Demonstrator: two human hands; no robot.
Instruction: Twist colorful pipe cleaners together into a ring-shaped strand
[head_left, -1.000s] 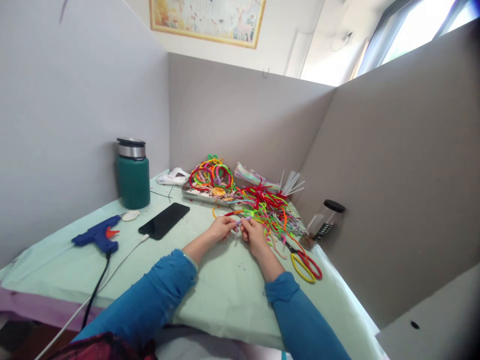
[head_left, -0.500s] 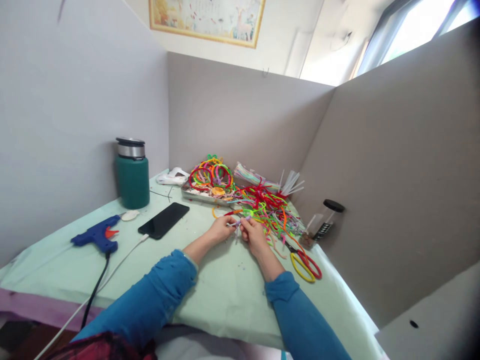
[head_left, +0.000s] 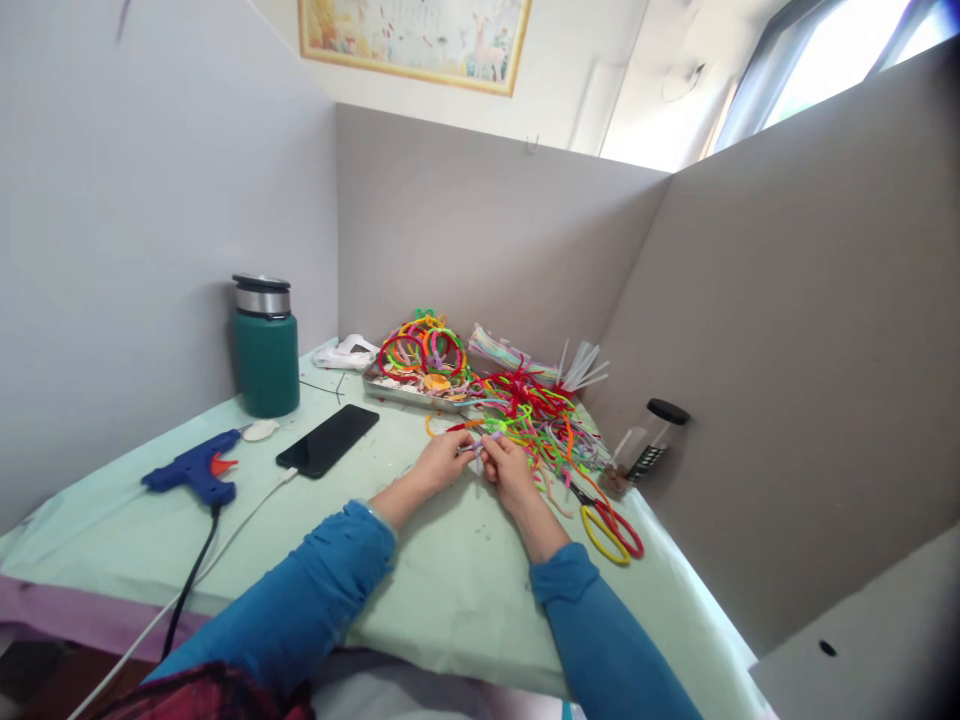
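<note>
My left hand (head_left: 444,460) and my right hand (head_left: 508,468) meet over the middle of the table, fingertips close together. Between them is a small purple pipe-cleaner piece (head_left: 478,450), pinched by both hands, with a short end hanging down. Just behind the fingers lies a tangled heap of coloured pipe cleaners (head_left: 525,395), mostly red, green and orange. An orange and red strand (head_left: 454,428) lies near the left fingertips. The exact shape of the purple piece is too small to tell.
Scissors (head_left: 615,530) and a clear jar (head_left: 649,445) are at the right. A metal tray (head_left: 412,397) of coloured rings stands behind. Leftward are a phone (head_left: 328,441), a green bottle (head_left: 266,360) and a blue glue gun (head_left: 196,468) with its cord. Grey partitions surround the table.
My left fingers have shifted very slightly right, nearer my right hand, and the purple piece's hanging end has moved a little right. Both hands still pinch it.
</note>
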